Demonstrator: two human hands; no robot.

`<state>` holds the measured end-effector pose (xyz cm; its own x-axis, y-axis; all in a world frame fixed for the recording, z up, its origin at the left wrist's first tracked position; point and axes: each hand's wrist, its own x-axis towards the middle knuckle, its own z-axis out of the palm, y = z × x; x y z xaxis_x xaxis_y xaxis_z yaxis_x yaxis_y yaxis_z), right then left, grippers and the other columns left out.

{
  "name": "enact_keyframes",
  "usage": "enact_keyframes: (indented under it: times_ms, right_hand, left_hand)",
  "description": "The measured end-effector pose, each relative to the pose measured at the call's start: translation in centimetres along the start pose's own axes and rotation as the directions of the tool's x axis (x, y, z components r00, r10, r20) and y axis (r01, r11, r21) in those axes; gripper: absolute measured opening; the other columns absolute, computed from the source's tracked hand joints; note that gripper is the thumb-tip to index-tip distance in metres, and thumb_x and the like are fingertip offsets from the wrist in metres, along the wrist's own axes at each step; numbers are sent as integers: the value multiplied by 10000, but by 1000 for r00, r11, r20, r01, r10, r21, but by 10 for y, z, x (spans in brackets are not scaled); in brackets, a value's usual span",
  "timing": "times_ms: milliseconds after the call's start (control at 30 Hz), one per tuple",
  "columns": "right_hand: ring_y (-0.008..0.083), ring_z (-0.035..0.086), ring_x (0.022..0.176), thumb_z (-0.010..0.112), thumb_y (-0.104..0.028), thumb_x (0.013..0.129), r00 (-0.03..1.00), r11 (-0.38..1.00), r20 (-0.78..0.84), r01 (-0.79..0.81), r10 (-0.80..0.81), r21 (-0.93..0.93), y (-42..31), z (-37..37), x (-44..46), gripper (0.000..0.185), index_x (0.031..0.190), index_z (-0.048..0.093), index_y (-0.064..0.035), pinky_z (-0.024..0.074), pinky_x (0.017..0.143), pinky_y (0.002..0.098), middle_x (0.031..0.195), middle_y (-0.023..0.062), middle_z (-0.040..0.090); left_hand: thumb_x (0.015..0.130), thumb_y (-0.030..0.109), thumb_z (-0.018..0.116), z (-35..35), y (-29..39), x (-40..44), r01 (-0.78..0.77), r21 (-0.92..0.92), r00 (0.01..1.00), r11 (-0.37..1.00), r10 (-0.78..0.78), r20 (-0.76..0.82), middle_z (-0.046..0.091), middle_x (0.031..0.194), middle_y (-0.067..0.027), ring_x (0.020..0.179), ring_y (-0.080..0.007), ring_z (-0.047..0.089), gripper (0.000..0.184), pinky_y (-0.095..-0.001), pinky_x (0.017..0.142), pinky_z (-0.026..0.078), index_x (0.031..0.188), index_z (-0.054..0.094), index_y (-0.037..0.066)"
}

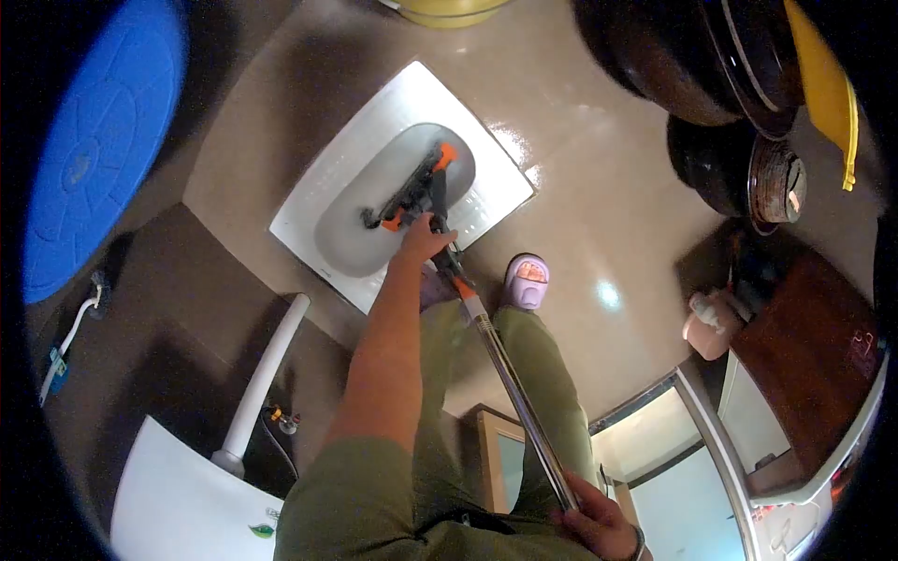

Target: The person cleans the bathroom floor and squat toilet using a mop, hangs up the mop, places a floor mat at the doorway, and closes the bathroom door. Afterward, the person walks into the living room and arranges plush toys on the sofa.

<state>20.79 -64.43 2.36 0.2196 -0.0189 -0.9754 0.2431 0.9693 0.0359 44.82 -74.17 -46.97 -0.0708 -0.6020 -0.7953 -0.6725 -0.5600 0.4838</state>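
Note:
A mop (516, 379) with a long silver pole slants from my waist down to a white squat toilet (374, 122) set in the floor. The mop's dark head, with orange ends, is over the toilet's grey basin. Low on the mop, near the head, my left hand (426, 241) is closed around the dark and orange fitting; part of its grip is hidden. My right hand (603, 524) wraps the upper end of the pole near my waist. A lilac slipper (527, 280) on one foot stands beside the toilet's near corner.
A blue round lid (105, 140) stands at the left. A white tank (187, 496) with a white pipe (267, 383) is at lower left. Dark pots (692, 75) and a yellow item (823, 84) are at upper right, a pink bottle (708, 327) below. The floor (599, 215) has shiny patches.

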Motion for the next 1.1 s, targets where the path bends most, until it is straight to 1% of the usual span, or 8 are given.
enact_keyframes:
  times_ms: [67,233,367,433,533,633,700,1100]
  right_hand:
    - [56,397,668,464,-115,916,1000,1000,-10,19,-19,-18,-1,-3,2,546,1405,235,-38,336,579,184,870,-22,504]
    - [54,418,652,448,-125,927,996,995,42,83,-81,-50,19,-18,0,505,1394,271,-48,354,564,200,857,-30,523]
    - [85,468,568,500,-145,915,989,995,111,88,-92,43,20,-35,-6,521,1393,299,-97,401,513,214,757,24,547]
    - [102,491,543,512,-141,908,987,996,156,46,-34,-77,16,-37,-9,577,1419,247,-177,425,487,202,761,45,570]
    - [79,408,429,478,-120,910,997,992,-45,-68,64,-103,11,-18,-27,576,1417,205,-104,332,384,213,681,21,525]
    - [73,393,441,480,-153,915,994,998,97,-37,41,-42,12,-12,-54,594,1426,180,-130,315,391,206,654,3,488]
    - [71,387,457,475,-171,919,996,998,73,-44,47,-46,34,-12,-62,592,1429,175,-140,314,404,206,657,-4,476]
    - [85,352,485,419,-155,942,990,999,136,-37,39,-11,35,-5,-73,555,1429,153,-167,321,441,220,649,-3,404]
  left_hand:
    - [624,520,713,-16,5,12,140,-41,965,989,-127,232,566,1109,-202,1040,-296,546,803,-348,903,411,1169,507,-32]
    - [726,602,585,-45,26,9,135,-200,989,971,-118,91,626,814,-184,853,-262,609,645,-383,767,438,850,626,-29]
    - [736,626,573,-91,27,-42,-169,203,969,964,201,-148,591,641,-98,641,-235,575,644,-352,650,446,663,610,-13]
    - [754,577,602,-136,82,-105,336,-192,918,922,-276,285,577,649,-51,622,-175,549,598,-304,627,446,698,607,-18]
    - [769,492,641,-158,112,-174,226,-359,913,906,-69,401,561,656,-14,577,-112,511,493,-262,566,431,745,605,1]
    - [784,432,650,-138,132,-226,-92,-393,995,915,101,3,566,677,-24,565,-108,493,415,-272,538,424,864,608,27]
    - [785,377,659,-121,157,-268,18,-276,981,961,-70,-180,551,683,-30,598,-104,502,359,-273,543,422,905,585,47]
    - [732,488,627,-71,217,-329,-98,4,958,995,95,-271,543,670,-125,644,-314,563,477,-427,613,434,786,509,29]
